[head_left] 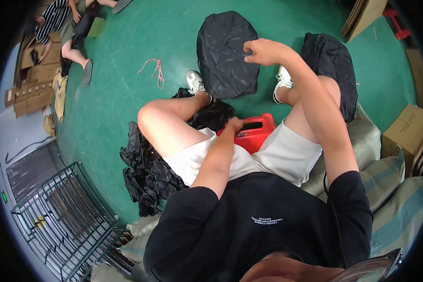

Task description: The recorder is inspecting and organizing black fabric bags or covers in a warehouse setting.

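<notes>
My right hand is raised over the right edge of a rounded black fabric bundle on the floor between my feet. Its fingers are bent, with a gap between index finger and thumb and nothing visible in them. My left hand is low between my knees, its fingers curled, beside a red plastic stool with a slot. Loose black fabric lies against that hand; what the fingers hold is hidden.
Crumpled black fabric lies left of my leg, another black bundle by my right knee. Pink string is on the green floor. Stuffed woven sacks and a carton stand right, a metal rack left. Another person sits far left.
</notes>
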The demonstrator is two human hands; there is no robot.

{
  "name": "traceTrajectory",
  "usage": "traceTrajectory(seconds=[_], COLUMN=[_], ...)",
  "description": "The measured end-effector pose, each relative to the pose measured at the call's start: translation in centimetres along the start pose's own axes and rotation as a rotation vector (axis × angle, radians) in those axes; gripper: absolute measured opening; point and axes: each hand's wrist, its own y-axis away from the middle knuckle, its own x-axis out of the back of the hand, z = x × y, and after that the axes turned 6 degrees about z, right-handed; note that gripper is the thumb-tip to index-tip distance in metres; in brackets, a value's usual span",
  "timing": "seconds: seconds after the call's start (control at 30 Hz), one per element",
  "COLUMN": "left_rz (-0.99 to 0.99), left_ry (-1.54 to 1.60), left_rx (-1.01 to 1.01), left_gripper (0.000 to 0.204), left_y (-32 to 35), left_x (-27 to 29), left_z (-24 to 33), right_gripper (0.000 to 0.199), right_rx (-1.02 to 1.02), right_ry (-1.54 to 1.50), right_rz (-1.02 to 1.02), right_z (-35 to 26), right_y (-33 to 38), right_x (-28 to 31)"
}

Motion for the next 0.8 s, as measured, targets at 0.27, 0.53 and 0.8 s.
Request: traceTrajectory(seconds=[0.27, 0.53, 0.8], left_rz=[0.562, 0.432, 0.103], left_ry=[0.003, -0.512, -0.899], left_rx=[0.195, 0.123, -0.041], left_gripper=[0.055, 0.058, 0.039], left_y=[3.7, 2.9, 0.1], left_x=[3.8, 6.5, 8.0], left_z=[5.7, 3.5, 1.6], right_gripper=[0.044, 0.045, 0.043], right_rx=[-0.043, -0.075, -0.113], right_ry=[0.042, 0.049, 0.073], right_rz=[-0.031, 0.011, -0.034], right_z=[2.6, 4.3, 5.5], right_y=[2.4, 3.4, 3.9], right_x=[-2.8, -2.9, -3.5])
